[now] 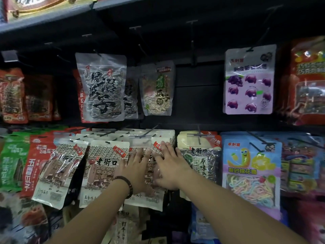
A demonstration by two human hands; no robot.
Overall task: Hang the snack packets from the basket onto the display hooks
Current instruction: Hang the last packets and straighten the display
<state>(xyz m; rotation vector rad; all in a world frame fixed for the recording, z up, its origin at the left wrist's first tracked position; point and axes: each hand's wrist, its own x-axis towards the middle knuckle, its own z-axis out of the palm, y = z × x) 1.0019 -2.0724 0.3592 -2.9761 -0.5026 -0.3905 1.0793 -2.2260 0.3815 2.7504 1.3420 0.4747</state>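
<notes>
Two hook rows under a shelf (44,20). Lower row: left hand (136,166) and right hand (168,164) lie side by side, flat on the front packet (146,198) of a hook stack. To its left are a neighbour packet (103,169), then a tilted packet (59,171). To its right are a seed packet (200,161), then a candy packet (251,173). Upper row, left to right: large packet (102,87), smaller packet (157,88), a hook (192,50), far packet (249,80).

Dark wall panel (198,95), grey shelf (52,17) overhead
</notes>
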